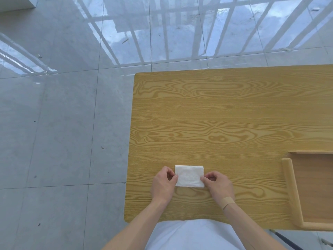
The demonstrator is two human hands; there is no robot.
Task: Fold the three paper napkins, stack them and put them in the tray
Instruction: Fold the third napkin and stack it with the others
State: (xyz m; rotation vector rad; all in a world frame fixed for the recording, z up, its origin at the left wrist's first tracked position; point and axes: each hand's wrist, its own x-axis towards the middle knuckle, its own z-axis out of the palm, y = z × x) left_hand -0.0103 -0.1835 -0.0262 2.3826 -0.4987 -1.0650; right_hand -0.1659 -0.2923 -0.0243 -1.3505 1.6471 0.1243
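A white folded paper napkin stack lies flat near the front edge of the wooden table. My left hand pinches its left edge and my right hand pinches its right edge, fingers curled onto the paper. I cannot tell how many napkins are in the pile. The wooden tray sits at the right, partly cut off by the frame, with nothing visible inside it.
The table's left edge runs close to my left hand, with glossy grey floor tiles beyond it. A plaster strip is on my right wrist. My white shirt fills the bottom middle.
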